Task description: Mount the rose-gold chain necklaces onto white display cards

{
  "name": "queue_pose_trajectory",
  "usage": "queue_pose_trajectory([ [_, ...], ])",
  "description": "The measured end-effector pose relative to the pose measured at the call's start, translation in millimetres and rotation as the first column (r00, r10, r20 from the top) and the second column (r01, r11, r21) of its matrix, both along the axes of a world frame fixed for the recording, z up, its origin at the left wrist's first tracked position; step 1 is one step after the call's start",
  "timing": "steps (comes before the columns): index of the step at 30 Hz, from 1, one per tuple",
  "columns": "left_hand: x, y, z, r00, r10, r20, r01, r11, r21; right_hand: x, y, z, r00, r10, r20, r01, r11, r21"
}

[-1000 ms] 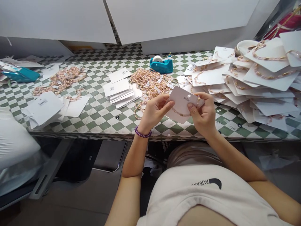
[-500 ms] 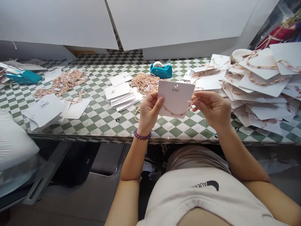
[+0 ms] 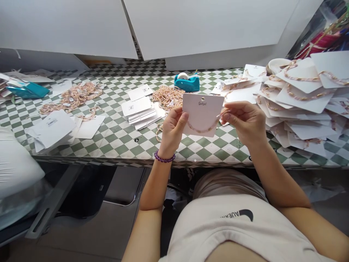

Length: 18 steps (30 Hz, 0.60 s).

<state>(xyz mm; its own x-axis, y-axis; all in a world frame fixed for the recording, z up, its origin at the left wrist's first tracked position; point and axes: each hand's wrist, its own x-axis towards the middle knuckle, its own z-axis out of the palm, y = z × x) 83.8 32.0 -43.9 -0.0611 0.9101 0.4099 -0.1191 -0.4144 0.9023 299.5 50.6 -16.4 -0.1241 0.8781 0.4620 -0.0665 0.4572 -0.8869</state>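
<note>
In my left hand point(image 3: 173, 127) I pinch the left edge of a white jewelry card point(image 3: 204, 114), printed with small lettering and pierced by a hole near the top. A pink and gold beaded necklace point(image 3: 200, 131) curves across the card's lower front. My right hand point(image 3: 242, 122) is closed at the card's right edge, thumb and fingers pinching the strand's end there. Behind the card lies a heap of loose beaded strands point(image 3: 167, 96), and left of it a stack of white cards point(image 3: 139, 112).
A teal tape dispenser point(image 3: 187, 82) stands behind the card. At right, carded necklaces point(image 3: 304, 94) are piled high. More strands point(image 3: 79, 95), cards point(image 3: 54, 125) and another teal dispenser point(image 3: 28, 89) lie at left on the checkered tabletop point(image 3: 122, 145). A person's white sleeve point(image 3: 16, 163) shows at far left.
The strand's right end has drawn in closer to the card's edge, with my right hand shifted slightly left. The card stays in my left hand, nearly unmoved.
</note>
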Motion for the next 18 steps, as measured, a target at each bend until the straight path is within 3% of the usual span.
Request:
queue_pose_trajectory([
  [9, -0.4, 1.0, -0.9, 0.999, -0.038, -0.033, 0.038, 0.999, 0.023, -3.8, -0.4, -2.1, 0.993, 0.043, -0.113, -0.055, 0.992, -0.109],
  [14, 1.6, 0.6, -0.9, 0.999, -0.014, -0.052, 0.014, 1.0, 0.013, -6.9, -1.6, -0.7, 0.984, 0.074, -0.16, -0.111, 0.964, -0.24],
  [18, 4.2, -0.7, 0.4, 0.993, 0.052, -0.11, -0.047, 0.998, 0.052, -8.7, -3.0, 0.1, 0.967, 0.13, -0.218, -0.186, 0.947, -0.261],
])
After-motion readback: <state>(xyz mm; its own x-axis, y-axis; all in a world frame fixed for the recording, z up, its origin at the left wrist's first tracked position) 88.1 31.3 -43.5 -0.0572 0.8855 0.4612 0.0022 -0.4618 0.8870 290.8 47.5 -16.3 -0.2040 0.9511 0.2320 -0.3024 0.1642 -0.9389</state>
